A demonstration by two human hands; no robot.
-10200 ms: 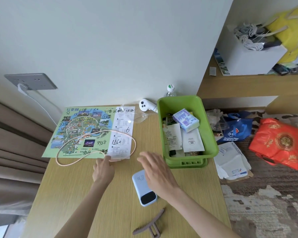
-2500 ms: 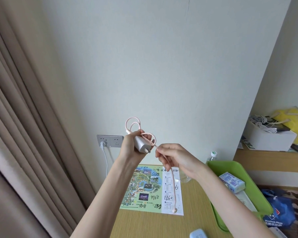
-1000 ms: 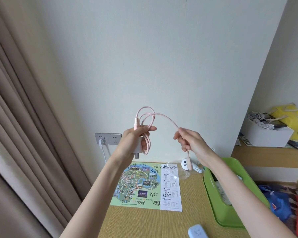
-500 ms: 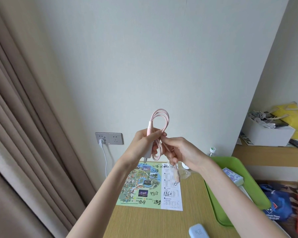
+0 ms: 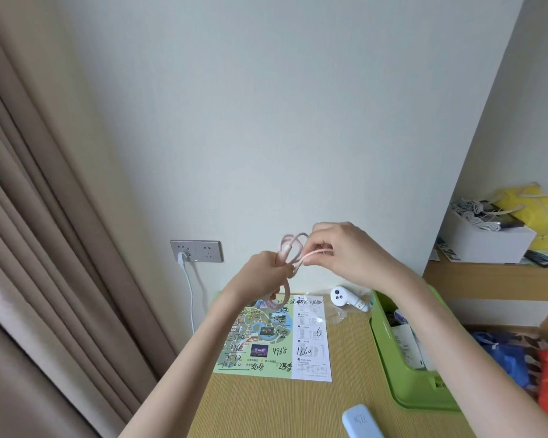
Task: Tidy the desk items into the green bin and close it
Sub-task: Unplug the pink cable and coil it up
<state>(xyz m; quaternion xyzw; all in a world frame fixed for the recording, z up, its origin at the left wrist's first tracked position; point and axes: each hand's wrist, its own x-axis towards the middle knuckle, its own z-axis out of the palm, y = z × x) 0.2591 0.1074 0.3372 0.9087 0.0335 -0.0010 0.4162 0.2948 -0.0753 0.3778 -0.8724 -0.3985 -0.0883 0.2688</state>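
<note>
- The pink cable [image 5: 290, 259] was held up in the air above the far end of the desk [image 5: 276, 406], wound into several loose loops, between the two hands and in front of the pale wall.
- The left hand [image 5: 263, 276] was closed into a fist around the bundle of loops; one loop stood up above the fist and another hung below it, over the map.
- The right hand [image 5: 345, 251] sat just right of the loops, slightly higher than the left hand, its fingers curled shut and pinching a strand of the cable that ran across to the bundle.
- The cable looked thin, smooth and rubbery; motion blur softened its upper loop.
- Below the cable, a printed map sheet [image 5: 266, 339] with handwritten numbers lay flat on the wood-grain desk.
- Right of the cable and lower, the green bin [image 5: 402, 377] of glossy plastic stood on the desk with papers and small boxes inside, partly hidden by the right forearm.
- Between the map and the bin, a small white gadget [image 5: 345, 298] rested near a crumpled clear wrapper [image 5: 332, 316].
- A pale blue rounded power bank [image 5: 361, 422] lay at the desk's near edge.
- Left of the cable, a grey wall socket [image 5: 196, 251] carried a white plug and cord.
</note>
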